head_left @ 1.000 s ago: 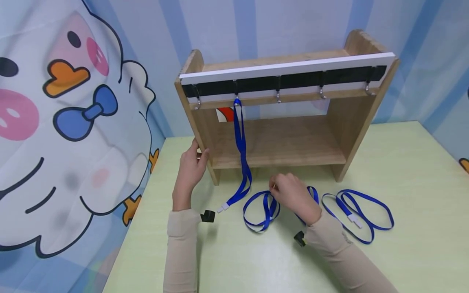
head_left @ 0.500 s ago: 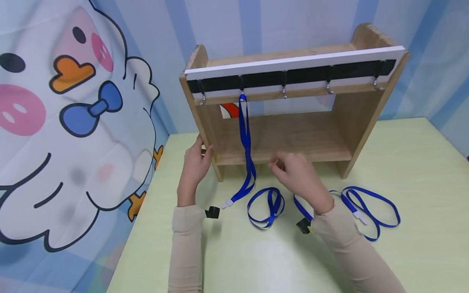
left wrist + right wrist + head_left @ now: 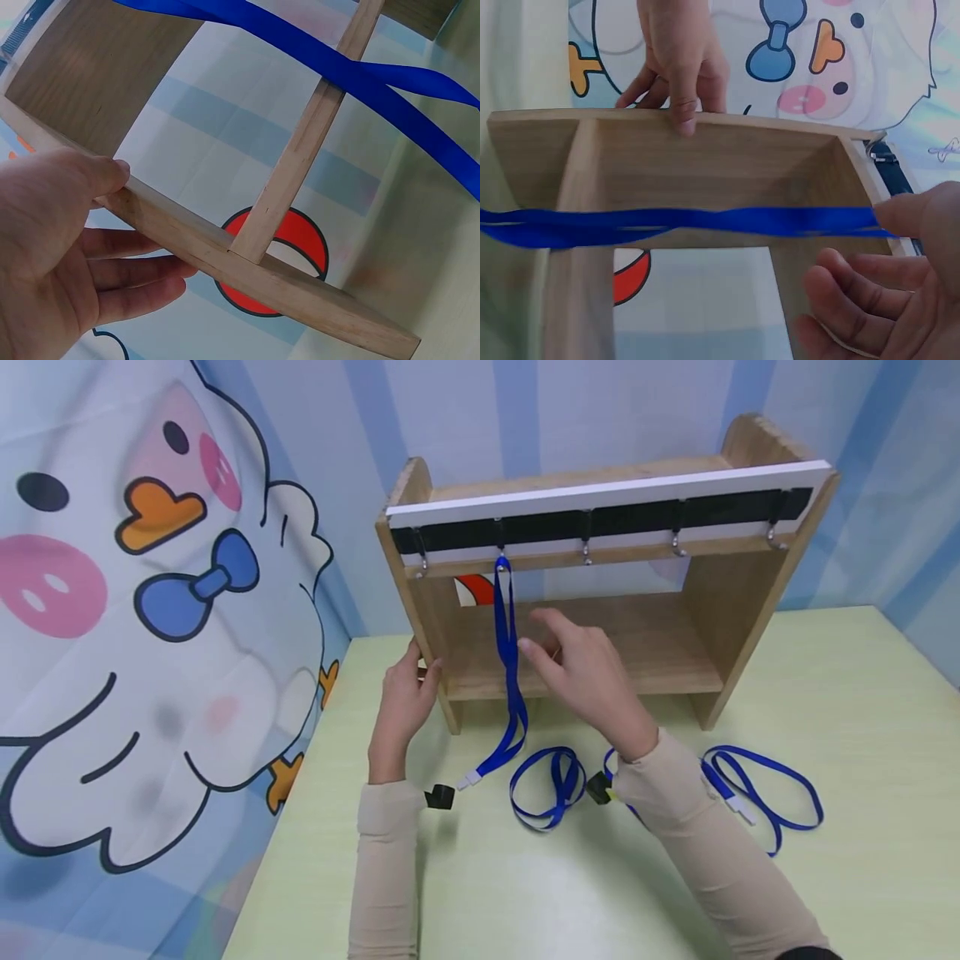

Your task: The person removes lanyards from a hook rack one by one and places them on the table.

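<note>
A blue lanyard hangs from the second hook of the wooden rack, its white clip end on the table. My left hand grips the rack's left side panel; in the left wrist view the thumb of the left hand lies on the panel's edge, the fingers behind. Just right of the hanging strap is my right hand, thumb and forefinger apart, nothing held. The right wrist view has the right hand near the strap's upper part, fingers loosely bent; whether the thumb touches it is unclear.
Several metal hooks line the rack's black strip. On the green table lie a coiled lanyard, another partly under the right forearm, and one at the right. A cartoon backdrop stands left and behind.
My right hand has risen from the lanyards on the table to beside the hanging strap, and its fingers have spread. The left hand keeps its hold on the side panel.
</note>
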A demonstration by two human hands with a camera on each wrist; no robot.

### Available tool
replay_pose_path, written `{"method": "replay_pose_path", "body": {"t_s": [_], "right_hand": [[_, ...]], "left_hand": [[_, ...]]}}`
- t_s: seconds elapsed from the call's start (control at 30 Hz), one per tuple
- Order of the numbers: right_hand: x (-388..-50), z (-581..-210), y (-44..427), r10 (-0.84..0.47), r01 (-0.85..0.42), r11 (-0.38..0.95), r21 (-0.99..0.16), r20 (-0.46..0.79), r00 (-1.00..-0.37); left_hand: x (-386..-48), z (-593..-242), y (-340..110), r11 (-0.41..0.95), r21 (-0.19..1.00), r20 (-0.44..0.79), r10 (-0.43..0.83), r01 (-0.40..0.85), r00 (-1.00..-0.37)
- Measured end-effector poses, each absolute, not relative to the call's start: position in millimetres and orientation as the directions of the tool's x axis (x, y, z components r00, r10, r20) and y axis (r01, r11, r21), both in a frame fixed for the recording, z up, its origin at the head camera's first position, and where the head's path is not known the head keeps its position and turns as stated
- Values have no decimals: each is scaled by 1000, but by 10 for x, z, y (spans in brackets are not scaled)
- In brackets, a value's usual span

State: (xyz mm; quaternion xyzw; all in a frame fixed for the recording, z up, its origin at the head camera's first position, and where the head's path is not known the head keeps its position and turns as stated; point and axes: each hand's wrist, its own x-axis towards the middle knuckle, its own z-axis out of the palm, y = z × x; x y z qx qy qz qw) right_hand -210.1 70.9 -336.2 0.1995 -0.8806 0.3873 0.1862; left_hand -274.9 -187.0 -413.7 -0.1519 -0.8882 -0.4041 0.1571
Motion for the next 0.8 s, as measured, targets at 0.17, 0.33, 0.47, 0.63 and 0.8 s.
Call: {"method": "replay_pose_path", "body": {"t_s": [0.17, 0.33, 0.47, 0.63, 0.8], "right_hand": [[-2182, -3236, 614, -168, -530, 584, -615, 547, -820], [-2231, -3174, 580, -146, -551, 562, -617, 581, -800], [-2267, -3142, 567, -138, -572, 555, -603, 612, -779], [-2301, -3087, 533, -141, -593, 561, -578, 639, -756], [-2324, -3021, 502, -150, -606, 562, -563, 652, -744]], "left_hand": [[-2756, -4142, -1877, 623, 671, 407, 143, 402, -902], [-2749, -4149, -1886, 622, 672, 406, 144, 402, -902], [-2743, -4148, -1884, 620, 673, 403, 149, 403, -903], [-2745, -4136, -1880, 623, 670, 402, 151, 403, -903], [-2751, -4126, -1882, 623, 672, 400, 148, 400, -904]]}}
